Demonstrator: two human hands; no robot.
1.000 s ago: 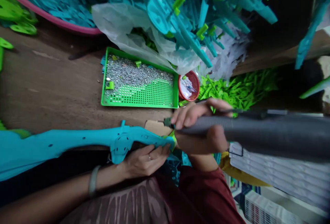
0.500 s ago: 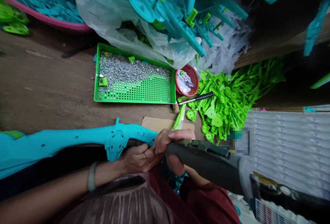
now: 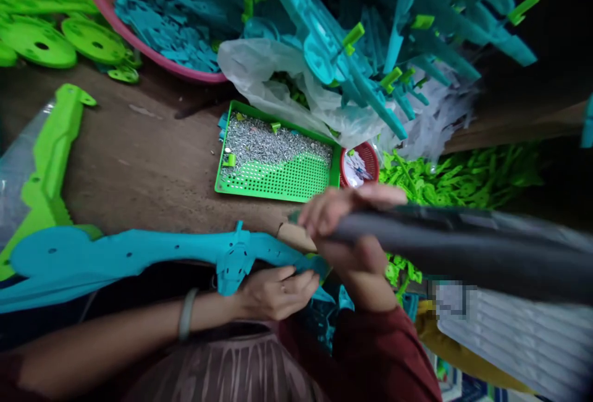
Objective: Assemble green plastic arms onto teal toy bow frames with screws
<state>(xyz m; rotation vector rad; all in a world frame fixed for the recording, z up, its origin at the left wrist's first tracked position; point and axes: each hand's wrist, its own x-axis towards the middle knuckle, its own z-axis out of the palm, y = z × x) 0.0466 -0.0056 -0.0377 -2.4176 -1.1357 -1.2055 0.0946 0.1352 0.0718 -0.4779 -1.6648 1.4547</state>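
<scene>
A long blue plastic toy gun body [image 3: 180, 247] lies across the front, reaching from the left edge to my hands. My left hand [image 3: 280, 291], with a bracelet on its wrist, is closed around the right end of it. My right hand [image 3: 331, 217] is wrapped around a dark electric screwdriver [image 3: 454, 251], blurred by motion, which stretches to the right edge. The screwdriver's tip is hidden behind my right hand, so I cannot tell whether it touches the toy body. A piece of cardboard [image 3: 296, 237] lies just beyond the hands.
A green perforated tray [image 3: 278, 186] holds many small screws. Right of it stands a red basket [image 3: 376, 164] with white pieces. Green plastic parts [image 3: 435, 183] are heaped at right, a pink tub [image 3: 152, 59] of blue parts is behind, and a green part [image 3: 50, 149] lies left.
My right hand has lifted and moved right with the screwdriver, away from my left hand. The view has shifted left, bringing more green parts into sight.
</scene>
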